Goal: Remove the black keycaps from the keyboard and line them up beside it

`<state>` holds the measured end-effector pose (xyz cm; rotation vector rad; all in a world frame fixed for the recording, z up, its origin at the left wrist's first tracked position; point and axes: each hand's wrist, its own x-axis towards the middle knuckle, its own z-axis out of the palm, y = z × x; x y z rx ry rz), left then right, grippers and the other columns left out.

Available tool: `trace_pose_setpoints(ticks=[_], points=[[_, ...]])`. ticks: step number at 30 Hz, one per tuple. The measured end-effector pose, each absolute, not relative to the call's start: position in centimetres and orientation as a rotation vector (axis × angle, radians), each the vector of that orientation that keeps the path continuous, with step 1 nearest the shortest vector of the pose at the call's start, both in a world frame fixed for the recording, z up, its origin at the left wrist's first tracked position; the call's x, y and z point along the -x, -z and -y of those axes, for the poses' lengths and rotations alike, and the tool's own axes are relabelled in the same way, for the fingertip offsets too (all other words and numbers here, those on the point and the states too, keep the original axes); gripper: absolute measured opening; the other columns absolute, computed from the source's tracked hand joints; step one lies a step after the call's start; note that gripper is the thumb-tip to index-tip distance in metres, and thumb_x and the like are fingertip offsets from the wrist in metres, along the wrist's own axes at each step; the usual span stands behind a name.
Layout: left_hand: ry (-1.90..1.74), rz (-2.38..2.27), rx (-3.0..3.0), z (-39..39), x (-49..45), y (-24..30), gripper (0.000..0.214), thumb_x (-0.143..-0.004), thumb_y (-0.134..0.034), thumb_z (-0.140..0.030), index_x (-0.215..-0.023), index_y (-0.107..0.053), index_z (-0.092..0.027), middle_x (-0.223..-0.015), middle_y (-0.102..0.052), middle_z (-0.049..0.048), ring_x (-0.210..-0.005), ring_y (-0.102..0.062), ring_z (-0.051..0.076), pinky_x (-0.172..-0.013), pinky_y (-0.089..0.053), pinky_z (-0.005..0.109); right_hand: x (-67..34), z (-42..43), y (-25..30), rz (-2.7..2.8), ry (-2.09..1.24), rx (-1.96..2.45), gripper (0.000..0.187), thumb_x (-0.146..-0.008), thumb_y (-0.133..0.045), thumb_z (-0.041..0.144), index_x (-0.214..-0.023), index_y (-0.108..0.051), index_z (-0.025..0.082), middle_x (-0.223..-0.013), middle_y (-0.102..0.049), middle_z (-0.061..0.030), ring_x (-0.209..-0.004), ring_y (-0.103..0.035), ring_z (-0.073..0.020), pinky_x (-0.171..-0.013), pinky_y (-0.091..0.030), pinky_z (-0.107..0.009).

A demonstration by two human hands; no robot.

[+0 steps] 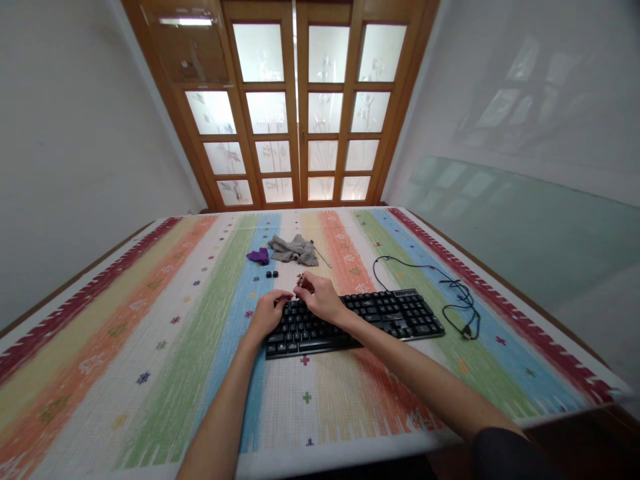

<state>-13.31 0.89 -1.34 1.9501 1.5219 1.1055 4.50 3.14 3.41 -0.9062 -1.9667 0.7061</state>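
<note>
A black keyboard (330,341) lies at a slant on the striped tablecloth. Over its upper left corner my left hand (270,311) is closed, thumb and fingertips together. My right hand (321,297) reaches across the keyboard's left half, its fingers pinched close to the left fingertips. Something small and thin shows at the right fingertips, too little to name. Just beyond the hands sit two small black keycaps (272,274), side by side on the cloth.
Farther back lie a crumpled grey cloth (295,249), a purple cloth (259,256) and a thin stick (323,257). The keyboard's black cable (463,300) loops to the right. Walls flank the table, and wooden glazed doors (300,133) stand behind it.
</note>
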Motion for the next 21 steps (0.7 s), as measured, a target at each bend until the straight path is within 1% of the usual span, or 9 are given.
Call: trace_pose_setpoints(ticks=[5,10,15,21], points=[[-1.11,-1.48,-1.957,-0.8,13.1,1.0,0.023,-0.086,-0.05,-0.021,-0.086,-0.073,-0.02,-0.092,-0.075,0.0047,-0.087,-0.068,0.02,-0.085,-0.053,0.034,-4.6,-3.0,-2.4,1.881,-0.783,0.958,0.01,-0.084,-0.06,0.02,-0.077,-0.053,0.02,-0.066,-0.063,-0.0007,-0.064,-0.061,-0.0173,-0.064,-0.046,-0.027],[-1.132,-1.433,-1.991,-0.7,13.2,0.9,0.023,-0.086,-0.051,-0.021,-0.086,-0.074,-0.02,-0.09,-0.075,0.0044,-0.087,-0.068,0.02,-0.086,-0.053,0.034,-4.4,-2.5,-1.4,1.84,-0.823,0.92,0.007,-0.085,-0.06,0.018,-0.081,-0.054,0.02,-0.073,-0.066,-0.002,-0.069,-0.064,-0.0178,-0.066,-0.048,-0.028],[-1.118,-1.432,-1.976,-0.3,13.6,0.9,0.02,-0.08,-0.054,-0.016,-0.086,-0.072,-0.02,-0.091,-0.075,0.0038,-0.089,-0.068,0.02,-0.088,-0.052,0.034,-4.0,-2.1,-2.0,1.995,-0.716,0.876,0.008,-0.087,-0.06,0.019,-0.08,-0.055,0.019,-0.075,-0.064,-0.0031,-0.07,-0.062,-0.0175,-0.066,-0.046,-0.027],[-1.098,-1.455,-1.948,0.0,13.6,0.6,0.014,-0.078,-0.058,-0.02,-0.085,-0.07,-0.019,-0.092,-0.074,0.0036,-0.088,-0.067,0.021,-0.087,-0.052,0.035,-3.2,-2.5,-2.9,2.183,-0.569,0.788,0.003,-0.09,-0.057,0.016,-0.087,-0.057,0.018,-0.086,-0.065,-0.0066,-0.081,-0.06,-0.019,-0.074,-0.045,-0.029]])
